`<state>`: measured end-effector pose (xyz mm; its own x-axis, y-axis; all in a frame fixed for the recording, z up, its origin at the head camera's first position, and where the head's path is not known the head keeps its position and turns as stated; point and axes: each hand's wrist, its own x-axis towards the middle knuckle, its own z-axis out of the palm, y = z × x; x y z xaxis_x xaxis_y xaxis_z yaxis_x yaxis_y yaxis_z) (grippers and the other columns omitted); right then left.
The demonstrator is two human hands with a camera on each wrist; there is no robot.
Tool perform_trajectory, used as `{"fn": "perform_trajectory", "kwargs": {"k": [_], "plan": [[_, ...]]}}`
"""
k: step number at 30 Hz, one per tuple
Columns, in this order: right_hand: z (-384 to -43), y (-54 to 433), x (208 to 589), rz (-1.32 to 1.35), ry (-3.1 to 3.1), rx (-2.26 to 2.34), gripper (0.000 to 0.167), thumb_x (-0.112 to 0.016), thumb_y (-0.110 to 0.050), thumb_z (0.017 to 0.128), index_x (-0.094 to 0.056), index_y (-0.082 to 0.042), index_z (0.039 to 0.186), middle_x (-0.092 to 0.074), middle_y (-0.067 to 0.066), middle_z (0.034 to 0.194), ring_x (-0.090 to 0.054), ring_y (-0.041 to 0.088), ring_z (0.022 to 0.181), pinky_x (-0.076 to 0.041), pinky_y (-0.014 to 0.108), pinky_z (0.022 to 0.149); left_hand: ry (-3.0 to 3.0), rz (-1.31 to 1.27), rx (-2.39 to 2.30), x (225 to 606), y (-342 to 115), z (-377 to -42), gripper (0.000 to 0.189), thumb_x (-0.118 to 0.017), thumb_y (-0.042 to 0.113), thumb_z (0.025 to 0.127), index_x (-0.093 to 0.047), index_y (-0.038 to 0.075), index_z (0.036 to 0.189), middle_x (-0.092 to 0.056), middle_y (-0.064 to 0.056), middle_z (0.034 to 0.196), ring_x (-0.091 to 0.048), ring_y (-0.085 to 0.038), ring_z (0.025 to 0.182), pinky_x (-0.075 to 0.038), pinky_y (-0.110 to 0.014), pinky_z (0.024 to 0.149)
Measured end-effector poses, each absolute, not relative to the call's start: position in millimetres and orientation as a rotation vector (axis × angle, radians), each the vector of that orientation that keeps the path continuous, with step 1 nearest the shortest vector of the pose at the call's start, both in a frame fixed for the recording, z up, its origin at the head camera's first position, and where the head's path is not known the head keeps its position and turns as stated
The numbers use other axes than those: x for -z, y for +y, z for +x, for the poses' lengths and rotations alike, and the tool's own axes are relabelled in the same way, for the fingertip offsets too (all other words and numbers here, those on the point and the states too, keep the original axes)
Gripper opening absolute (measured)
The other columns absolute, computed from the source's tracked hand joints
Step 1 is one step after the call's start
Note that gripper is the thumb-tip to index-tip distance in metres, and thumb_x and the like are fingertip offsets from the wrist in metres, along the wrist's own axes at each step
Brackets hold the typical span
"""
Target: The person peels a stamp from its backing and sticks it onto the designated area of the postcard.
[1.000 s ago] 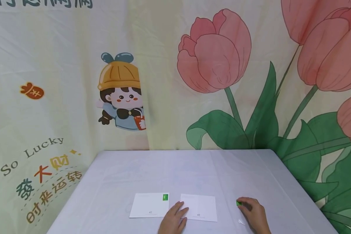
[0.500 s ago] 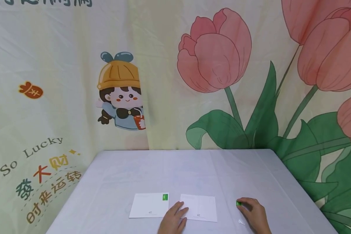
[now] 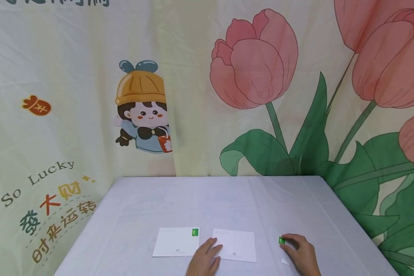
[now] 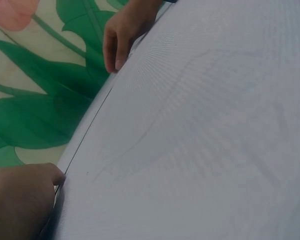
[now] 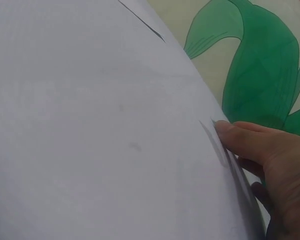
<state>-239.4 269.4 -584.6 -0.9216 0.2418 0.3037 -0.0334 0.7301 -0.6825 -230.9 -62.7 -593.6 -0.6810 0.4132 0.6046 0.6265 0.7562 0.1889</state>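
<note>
In the head view my left hand rests its spread fingertips on the left edge of a white postcard with a small grey mark near its bottom. My right hand pinches a small green stamp between thumb and forefinger, to the right of that postcard. A second white postcard lies at the left with a green stamp in its top right corner. Both wrist views look low across the cloth; the right wrist view shows the right thumb and fingers close over the table.
A small whitish scrap lies beside the right hand. White cloth covers the table, whose back edge meets a printed curtain with tulips and a cartoon figure.
The green stamp at my right fingertips has turned slightly, showing more of its face. Left hand and both postcards stay in place.
</note>
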Motion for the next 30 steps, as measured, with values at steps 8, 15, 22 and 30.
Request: {"fn": "perform_trajectory", "kwargs": {"k": [8, 15, 22, 30], "plan": [[-241.6, 267.9, 584.5, -0.137, -2.535, -0.957, 0.031, -0.082, -0.009, 0.065, -0.069, -0.013, 0.092, -0.065, 0.004, 0.096, -0.057, 0.027, 0.1, -0.044, 0.044, 0.087, -2.42, -0.768, 0.509, 592.6, -62.5, -230.9, 0.035, -0.071, 0.022, 0.075, -0.066, 0.012, 0.108, -0.058, -0.009, 0.118, -0.054, -0.028, 0.109, -0.046, -0.04, 0.086], [-240.3, 266.8, 585.3, -0.109, -2.527, -0.963, 0.03, -0.082, -0.013, 0.066, -0.069, -0.012, 0.093, -0.065, 0.003, 0.095, -0.054, 0.025, 0.097, -0.04, 0.044, 0.088, -2.436, -0.773, 0.529, 593.9, -61.9, -230.5, 0.035, -0.071, 0.021, 0.075, -0.066, 0.011, 0.108, -0.057, -0.01, 0.118, -0.054, -0.029, 0.109, -0.046, -0.041, 0.086], [-245.2, 264.0, 586.5, -0.091, -2.623, -0.813, 0.036, -0.082, -0.029, 0.066, -0.069, -0.012, 0.096, -0.063, 0.002, 0.096, -0.049, 0.021, 0.09, -0.035, 0.041, 0.077, -2.445, -0.766, 0.538, 592.9, -62.3, -228.4, 0.035, -0.072, 0.021, 0.075, -0.066, 0.011, 0.108, -0.058, -0.01, 0.118, -0.054, -0.029, 0.109, -0.046, -0.041, 0.086], [-246.0, 259.1, 583.2, -0.108, -2.593, -0.755, 0.029, -0.082, -0.025, 0.067, -0.07, -0.01, 0.089, -0.064, 0.002, 0.091, -0.05, 0.022, 0.088, -0.036, 0.04, 0.074, -2.515, -0.735, 0.544, 589.3, -61.2, -227.1, 0.035, -0.071, 0.023, 0.077, -0.065, 0.012, 0.11, -0.056, -0.008, 0.12, -0.052, -0.028, 0.112, -0.045, -0.041, 0.088]]}}
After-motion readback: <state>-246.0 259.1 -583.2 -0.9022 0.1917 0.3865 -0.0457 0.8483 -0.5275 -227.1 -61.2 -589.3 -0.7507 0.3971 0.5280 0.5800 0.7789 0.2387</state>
